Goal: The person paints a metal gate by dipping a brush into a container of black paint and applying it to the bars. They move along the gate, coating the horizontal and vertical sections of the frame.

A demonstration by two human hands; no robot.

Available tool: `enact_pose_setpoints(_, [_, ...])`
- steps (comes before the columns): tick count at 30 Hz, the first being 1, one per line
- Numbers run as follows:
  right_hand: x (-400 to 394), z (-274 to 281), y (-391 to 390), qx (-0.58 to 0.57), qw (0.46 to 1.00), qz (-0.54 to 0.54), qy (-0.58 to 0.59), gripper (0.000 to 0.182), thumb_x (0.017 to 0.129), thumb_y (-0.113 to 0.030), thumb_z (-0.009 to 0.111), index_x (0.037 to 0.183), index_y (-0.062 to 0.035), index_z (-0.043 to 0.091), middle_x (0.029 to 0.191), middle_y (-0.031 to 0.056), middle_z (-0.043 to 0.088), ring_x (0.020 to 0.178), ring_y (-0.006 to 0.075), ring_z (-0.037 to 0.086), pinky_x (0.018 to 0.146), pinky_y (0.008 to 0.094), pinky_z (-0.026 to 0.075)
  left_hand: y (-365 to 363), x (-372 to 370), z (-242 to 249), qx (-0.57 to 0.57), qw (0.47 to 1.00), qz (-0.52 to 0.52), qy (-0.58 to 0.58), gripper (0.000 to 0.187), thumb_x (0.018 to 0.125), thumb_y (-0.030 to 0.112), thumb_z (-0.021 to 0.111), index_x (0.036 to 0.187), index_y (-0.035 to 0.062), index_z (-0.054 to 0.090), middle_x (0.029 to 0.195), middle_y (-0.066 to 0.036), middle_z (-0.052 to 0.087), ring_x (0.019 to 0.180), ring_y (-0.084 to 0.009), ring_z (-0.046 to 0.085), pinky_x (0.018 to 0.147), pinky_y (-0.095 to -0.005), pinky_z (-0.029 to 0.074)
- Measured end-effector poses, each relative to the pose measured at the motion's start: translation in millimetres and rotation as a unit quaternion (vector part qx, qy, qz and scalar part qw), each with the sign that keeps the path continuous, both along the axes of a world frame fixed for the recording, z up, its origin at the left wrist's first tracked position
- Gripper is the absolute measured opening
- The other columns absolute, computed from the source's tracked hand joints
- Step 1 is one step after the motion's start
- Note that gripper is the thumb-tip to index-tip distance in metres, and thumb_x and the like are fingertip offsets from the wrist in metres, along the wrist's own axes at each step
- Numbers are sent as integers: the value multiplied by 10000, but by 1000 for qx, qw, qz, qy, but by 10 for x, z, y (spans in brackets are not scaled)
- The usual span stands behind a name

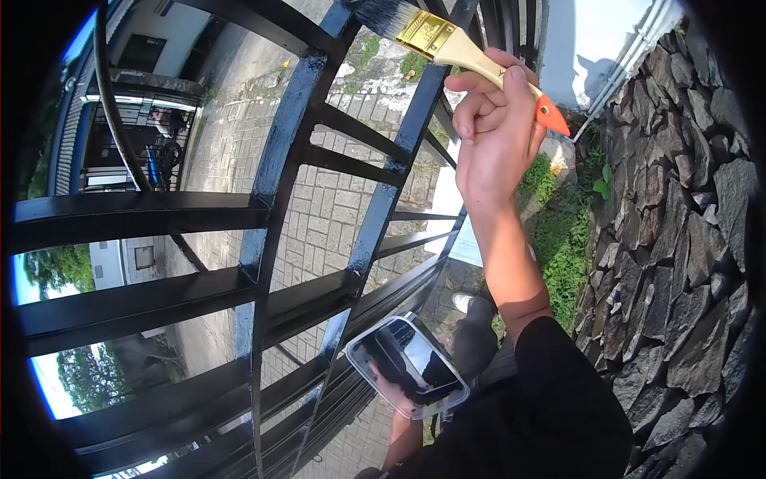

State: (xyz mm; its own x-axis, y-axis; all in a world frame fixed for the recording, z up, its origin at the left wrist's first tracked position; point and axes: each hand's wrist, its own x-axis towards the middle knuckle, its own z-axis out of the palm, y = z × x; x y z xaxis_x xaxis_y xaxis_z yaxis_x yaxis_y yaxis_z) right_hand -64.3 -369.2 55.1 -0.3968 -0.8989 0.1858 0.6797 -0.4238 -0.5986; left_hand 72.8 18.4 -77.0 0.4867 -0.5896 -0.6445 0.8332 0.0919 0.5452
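My right hand is closed round the pale handle of a paintbrush, whose orange end sticks out past the palm. Black paint coats the bristles, which touch or nearly touch a bar of the black metal gate near the top of the view. Lower down, my left hand supports a clear plastic container from below and the side. Glossy black paint lies inside it and reflects the sky. Some of the left fingers show through the container wall; the rest are hidden.
A rough stone wall rises on the right, with green plants at its foot. White sheets lie on the ground beyond the bars. Brick paving stretches behind the gate towards a building. My shoe shows below.
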Motion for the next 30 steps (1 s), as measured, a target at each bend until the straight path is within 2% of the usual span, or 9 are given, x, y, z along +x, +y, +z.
enact_pose_setpoints(3, [-22, 22, 89, 14, 1000, 18, 13, 306, 983, -244, 361, 1056, 0, 531, 754, 158, 656, 439, 92, 395, 441, 224, 297, -198, -104, 290, -14, 1000, -16, -18, 433, 1013, 374, 333, 1161, 25, 542, 1062, -56, 605, 951, -166, 582, 856, -295, 472])
enact_pose_setpoints(9, [-20, 108, -128, 8, 999, -39, -28, 294, 978, -231, 380, 1073, 4, 530, 779, 166, 659, 472, 81, 411, 449, 214, 294, -178, -89, 352, 41, 998, -9, -39, 408, 1017, 334, 327, 1166, 15, 533, 1071, -57, 601, 939, -165, 581, 859, -294, 474])
enact_pose_setpoints(11, [8, 27, -166, -5, 999, -31, -22, 286, 979, -219, 378, 1076, 2, 530, 790, 169, 660, 473, 79, 410, 449, 213, 296, -106, -98, 236, 35, 972, -49, -229, 402, 1023, 314, 313, 1172, 7, 526, 1065, -63, 600, 945, -165, 581, 866, -296, 471])
enact_pose_setpoints(13, [-8, -19, -134, 1, 1000, -13, 10, 281, 980, -208, 373, 1076, 3, 532, 786, 167, 659, 477, 77, 408, 452, 214, 298, -145, -59, 246, 37, 996, -17, -75, 312, 1018, 225, 337, 1204, 20, 482, 1053, -67, 586, 938, -161, 578, 853, -291, 478])
enact_pose_setpoints(16, [-65, -60, -32, 4, 1000, 8, 15, 273, 971, -220, 406, 1055, -7, 555, 749, 153, 663, 463, 66, 410, 454, 202, 297, -105, -25, 234, -87, 991, -79, -68, 311, 1015, 219, 344, 1216, 19, 471, 1068, -68, 579, 932, -162, 578, 860, -290, 474])
enact_pose_setpoints(19, [-118, -30, -41, -2, 1000, 14, 7, 260, 960, -233, 449, 1038, -21, 578, 714, 136, 669, 447, 55, 417, 448, 191, 287, -224, -147, 277, 145, 860, -147, -467, 335, 1018, 261, 346, 1184, 10, 493, 1068, -64, 576, 927, -150, 577, 845, -275, 472])
enact_pose_setpoints(21, [-119, 54, -80, 21, 1000, 2, -21, 271, 961, -241, 449, 1029, -14, 579, 716, 139, 668, 446, 57, 417, 447, 198, 288, -307, -172, 406, 49, 978, -41, -199, 312, 1016, 250, 353, 1159, 20, 507, 1062, -59, 571, 926, -136, 573, 824, -259, 470])
enact_pose_setpoints(25, [-110, 81, -178, 19, 1000, -10, -4, 322, 974, -256, 408, 1055, 22, 548, 759, 158, 657, 465, 69, 403, 443, 206, 290, -115, -11, 129, 30, 997, 17, -64, 265, 1010, 215, 361, 1136, 32, 506, 1047, -51, 569, 922, -112, 569, 793, -240, 474])
enact_pose_setpoints(30, [-190, 20, 45, 53, 996, 67, 28, 310, 968, -253, 428, 1055, 8, 571, 740, 157, 664, 455, 61, 408, 441, 200, 291, -233, -189, 213, 45, 994, -4, -96, 356, 1015, 334, 341, 1109, 51, 537, 976, -28, 595, 853, -137, 584, 769, -262, 485])
